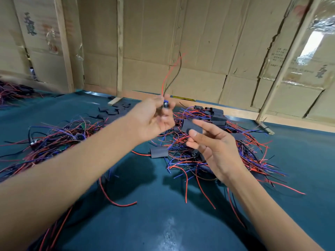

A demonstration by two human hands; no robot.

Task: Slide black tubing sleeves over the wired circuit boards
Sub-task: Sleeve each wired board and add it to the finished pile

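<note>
My left hand [154,116] is raised over the green table and pinches a small wired circuit board [165,104]. Its red and black wires [167,78] stick up toward the cardboard wall. To the right and slightly lower, my right hand [210,145] holds a flat black tubing sleeve [192,126] between thumb and fingers. The sleeve sits a short gap from the board, not touching it. Motion blur hides most of the board.
A heap of sleeved boards with red, blue and black wires [217,142] lies under my right hand. Another tangle of wired boards [54,138] lies at the left. Loose black sleeves [114,109] lie farther back, one sleeve [159,152] nearer. A cardboard wall [199,51] stands behind.
</note>
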